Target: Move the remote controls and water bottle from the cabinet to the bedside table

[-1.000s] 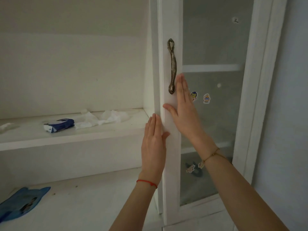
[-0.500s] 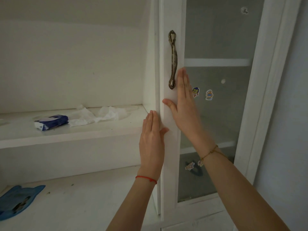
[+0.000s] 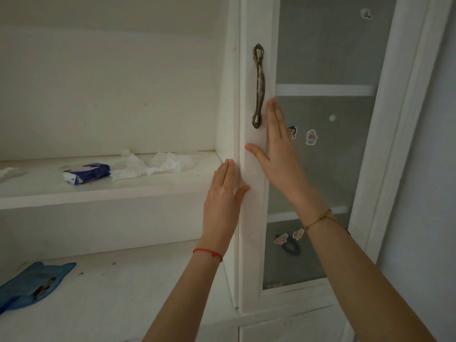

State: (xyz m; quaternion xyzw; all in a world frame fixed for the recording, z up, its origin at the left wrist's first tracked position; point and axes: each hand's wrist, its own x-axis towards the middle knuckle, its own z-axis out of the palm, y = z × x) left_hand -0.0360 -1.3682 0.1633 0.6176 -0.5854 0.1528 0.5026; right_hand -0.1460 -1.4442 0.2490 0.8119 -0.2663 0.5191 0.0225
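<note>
Pressing both palms flat against the glass cabinet door (image 3: 255, 169), I have my left hand (image 3: 223, 201) on the door's left edge where it meets the frame, fingers straight and together, holding nothing. My right hand (image 3: 281, 156) lies spread wide on the white stile just beside the lower end of the brass handle (image 3: 258, 85), thumb out to the left, also empty.

I see no remote controls and no water bottle anywhere. The open shelf (image 3: 106, 193) to my left carries only a blue tissue pack (image 3: 86, 172) and some crumpled white paper (image 3: 150, 165) just beside it. Lower down, a blue flat thing (image 3: 32, 283) lies on the counter (image 3: 138, 287). Behind the frosted glass I make out stickers (image 3: 311, 137), inner shelves and 1 dark shape low down, too blurred to name.

The bedside table is not in view either, so I cannot tell whether anything has reached it. Judging from my 2 empty hands on a door that looks shut or nearly so, either the things are already gone from the cabinet or they wait behind this glass. I cannot say which.
</note>
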